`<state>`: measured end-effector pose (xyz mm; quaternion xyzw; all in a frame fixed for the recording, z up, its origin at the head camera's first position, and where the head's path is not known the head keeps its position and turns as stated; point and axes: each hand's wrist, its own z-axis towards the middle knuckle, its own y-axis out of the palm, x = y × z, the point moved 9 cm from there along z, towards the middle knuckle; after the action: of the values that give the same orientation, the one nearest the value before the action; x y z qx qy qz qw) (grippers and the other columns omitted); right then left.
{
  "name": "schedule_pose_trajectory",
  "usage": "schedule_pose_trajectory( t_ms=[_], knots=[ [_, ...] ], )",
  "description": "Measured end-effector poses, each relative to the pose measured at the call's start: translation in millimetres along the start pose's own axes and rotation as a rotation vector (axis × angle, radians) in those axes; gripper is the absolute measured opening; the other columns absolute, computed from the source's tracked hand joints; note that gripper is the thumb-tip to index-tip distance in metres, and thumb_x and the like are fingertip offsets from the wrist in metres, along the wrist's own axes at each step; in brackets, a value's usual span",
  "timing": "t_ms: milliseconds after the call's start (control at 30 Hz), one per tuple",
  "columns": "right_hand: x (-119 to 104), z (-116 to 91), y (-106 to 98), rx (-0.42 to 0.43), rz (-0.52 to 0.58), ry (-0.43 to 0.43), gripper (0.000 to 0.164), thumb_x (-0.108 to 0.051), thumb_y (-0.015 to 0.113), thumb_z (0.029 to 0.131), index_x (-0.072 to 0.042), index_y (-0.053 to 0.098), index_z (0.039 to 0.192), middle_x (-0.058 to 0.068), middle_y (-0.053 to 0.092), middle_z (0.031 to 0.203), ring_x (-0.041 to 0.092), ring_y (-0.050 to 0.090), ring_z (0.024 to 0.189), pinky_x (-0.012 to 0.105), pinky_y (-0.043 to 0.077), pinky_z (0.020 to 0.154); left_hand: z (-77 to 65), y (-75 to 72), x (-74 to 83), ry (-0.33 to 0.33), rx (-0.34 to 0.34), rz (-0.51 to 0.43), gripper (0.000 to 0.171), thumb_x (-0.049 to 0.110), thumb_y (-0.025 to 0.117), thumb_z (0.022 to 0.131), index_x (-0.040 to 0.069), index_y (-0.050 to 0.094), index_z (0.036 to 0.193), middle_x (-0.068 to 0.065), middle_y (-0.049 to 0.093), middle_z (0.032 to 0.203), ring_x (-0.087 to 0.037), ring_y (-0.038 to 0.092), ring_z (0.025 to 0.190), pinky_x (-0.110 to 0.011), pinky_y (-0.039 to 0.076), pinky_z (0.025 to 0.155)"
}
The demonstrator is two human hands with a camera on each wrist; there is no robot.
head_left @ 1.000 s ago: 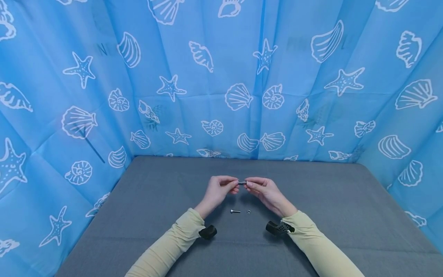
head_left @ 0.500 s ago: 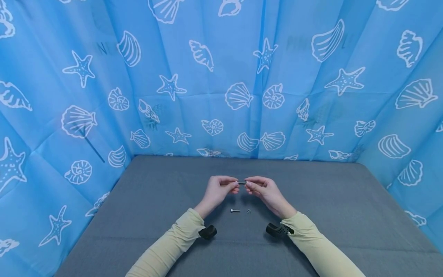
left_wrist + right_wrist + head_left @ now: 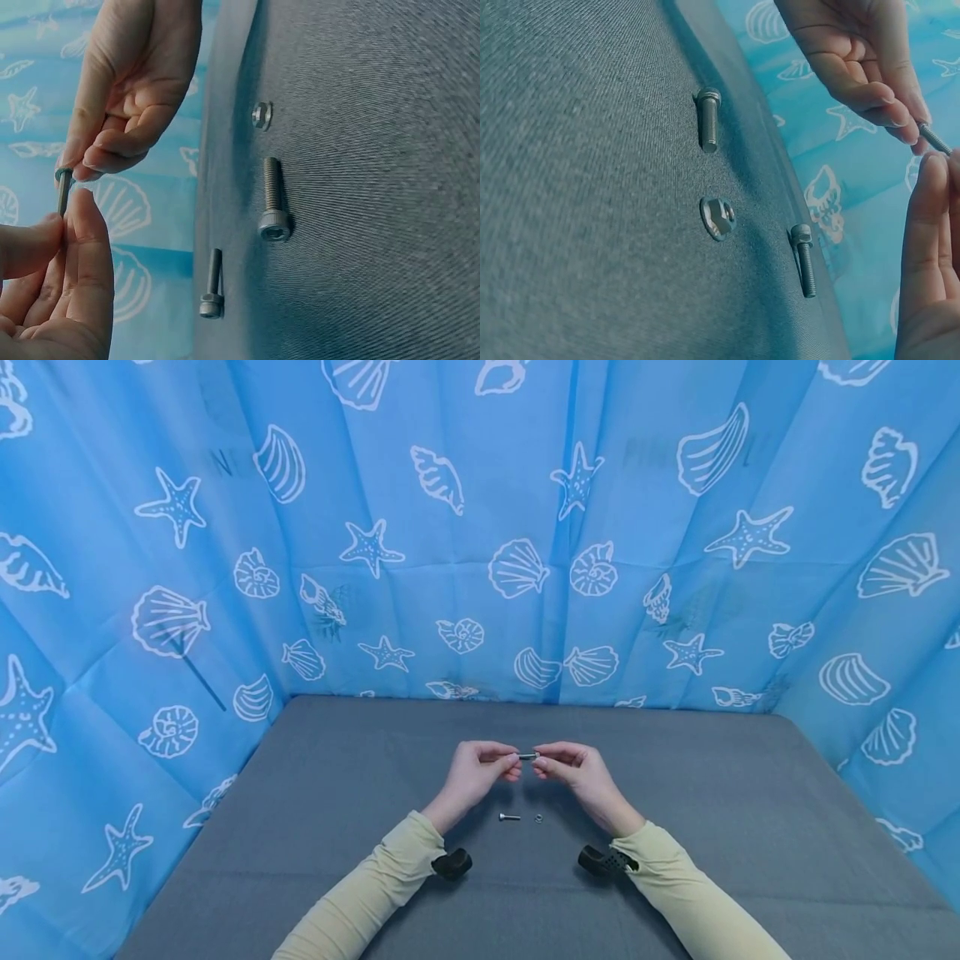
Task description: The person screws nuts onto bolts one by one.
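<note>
My left hand (image 3: 468, 777) and right hand (image 3: 587, 781) meet above the far half of the table, fingertips facing. Between them lies a slim metal bolt (image 3: 527, 757), roughly level. Left thumb and fingers pinch one end of it. At its other end the right thumb and fingers pinch a small ring-like piece, likely a nut (image 3: 61, 174), mostly covered by the fingertips. Threads show on the bolt's bare shank in the right wrist view. Nearer the body, a socket-head bolt (image 3: 510, 817) lies on its side, with a flanged nut (image 3: 538, 818) to its right.
Another bolt (image 3: 213, 285) with a collar by its head lies farther back on the table, seen in both wrist views and hidden from the head view. Grey cloth covers the table (image 3: 337, 893). A blue shell-patterned curtain (image 3: 465, 527) hangs behind and at both sides.
The hands stay in nearly the same place. My right fingertips shift slightly about the bolt's end, and the bolt tilts a little. The loose bolt and nut have not moved.
</note>
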<state>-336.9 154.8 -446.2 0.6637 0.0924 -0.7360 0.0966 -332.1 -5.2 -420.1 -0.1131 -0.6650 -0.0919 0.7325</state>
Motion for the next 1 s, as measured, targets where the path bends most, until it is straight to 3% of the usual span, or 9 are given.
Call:
schedule_pose_trajectory(
  t_ms=[233,367,700,800,1000],
  knots=[
    [-5,0,2,0.0,-0.05,-0.038,0.037,-0.02,0.064,0.093,0.011,0.062,0.113,0.024,0.067,0.1,0.04,0.064,0.092,0.047,0.054,0.083,-8.8,0.2,19.5,0.019,0.0,0.015,0.016,0.001,0.063,0.091,-0.008,0.068,0.104,-0.028,0.067,0.093,-0.031,0.07,0.082,-0.05,0.053,0.081],
    [-5,0,4,0.014,-0.098,-0.017,0.04,-0.026,0.065,0.093,0.01,0.063,0.11,0.021,0.067,0.096,0.032,0.066,0.087,0.041,0.056,0.079,-8.9,-0.5,17.5,0.034,0.002,0.027,0.014,0.0,0.063,0.091,-0.007,0.069,0.102,-0.027,0.068,0.092,-0.031,0.07,0.08,-0.05,0.054,0.079],
    [-9,0,4,-0.009,-0.09,0.023,0.037,-0.017,0.065,0.092,0.01,0.06,0.117,0.027,0.065,0.105,0.024,0.067,0.089,0.046,0.054,0.085,-8.6,-1.4,13.4,0.027,0.012,0.012,0.019,0.0,0.063,0.091,-0.012,0.066,0.105,-0.028,0.068,0.092,-0.03,0.07,0.079,-0.044,0.056,0.077],
    [-11,0,5,-0.023,-0.079,0.016,0.037,-0.014,0.064,0.094,0.012,0.058,0.119,0.029,0.064,0.107,0.021,0.068,0.088,0.049,0.052,0.087,-9.1,-1.7,14.7,0.037,0.014,0.004,0.018,-0.001,0.063,0.091,-0.013,0.066,0.104,-0.03,0.067,0.092,-0.031,0.07,0.08,-0.041,0.057,0.075],
    [-17,0,6,-0.022,-0.05,-0.033,0.037,-0.01,0.063,0.093,0.017,0.056,0.117,0.028,0.065,0.103,0.021,0.069,0.087,0.043,0.056,0.081,-10.2,-1.7,16.7,0.042,0.007,-0.009,0.018,-0.002,0.063,0.091,-0.013,0.066,0.104,-0.03,0.067,0.092,-0.036,0.069,0.082,-0.042,0.057,0.075]
  ],
)
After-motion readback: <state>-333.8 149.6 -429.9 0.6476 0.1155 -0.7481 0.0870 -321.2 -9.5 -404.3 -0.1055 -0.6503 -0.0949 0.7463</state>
